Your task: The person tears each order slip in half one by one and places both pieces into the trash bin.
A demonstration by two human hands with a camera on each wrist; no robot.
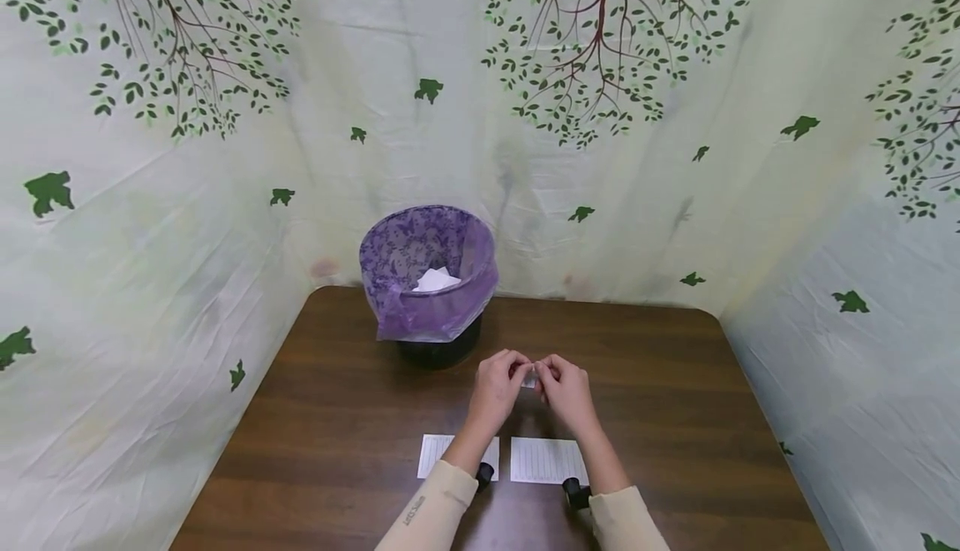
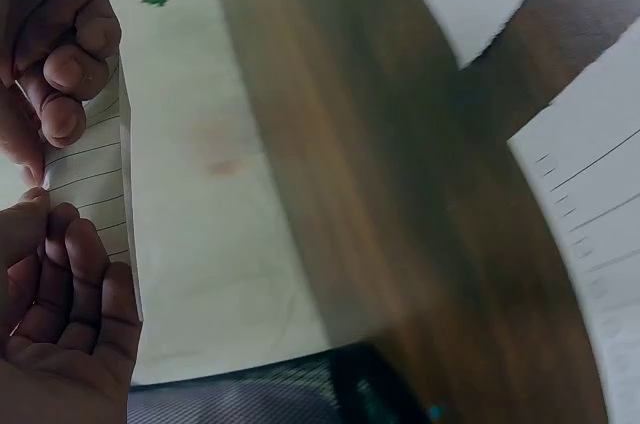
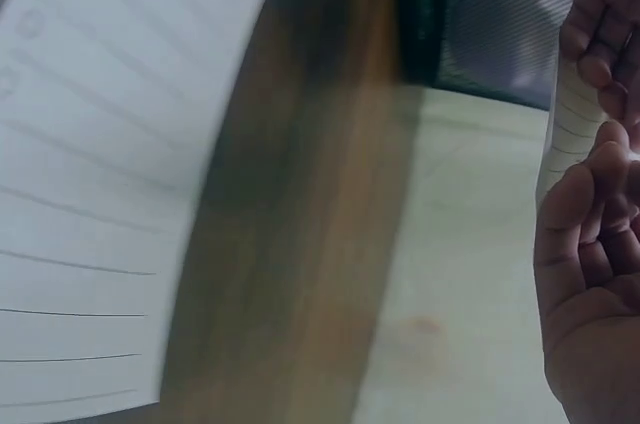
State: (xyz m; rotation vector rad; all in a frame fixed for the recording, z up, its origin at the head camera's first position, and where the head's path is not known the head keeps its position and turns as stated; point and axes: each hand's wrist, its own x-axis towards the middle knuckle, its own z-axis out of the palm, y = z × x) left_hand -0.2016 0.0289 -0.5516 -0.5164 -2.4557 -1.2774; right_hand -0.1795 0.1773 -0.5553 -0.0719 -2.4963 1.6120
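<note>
In the head view my left hand point(image 1: 492, 388) and right hand point(image 1: 567, 393) meet fingertip to fingertip over the middle of the table. Between them they pinch a small piece of white lined paper point(image 1: 529, 380), mostly covered by the fingers. Its ruled lines show in the left wrist view, where the paper point(image 2: 98, 179) hangs behind the fingers. Thumb and index finger of each hand hold its upper edge, close together. Below the forearms lie two lined paper pieces on the table, a left piece point(image 1: 435, 451) and a right piece point(image 1: 547, 461), with a narrow gap between them.
A dark waste bin point(image 1: 435, 354) lined with a purple bag point(image 1: 420, 318) stands at the back left of the brown table point(image 1: 637, 368), with white paper point(image 1: 435, 280) inside. A white curtain with printed leaves point(image 1: 525, 242) surrounds the table's back and sides.
</note>
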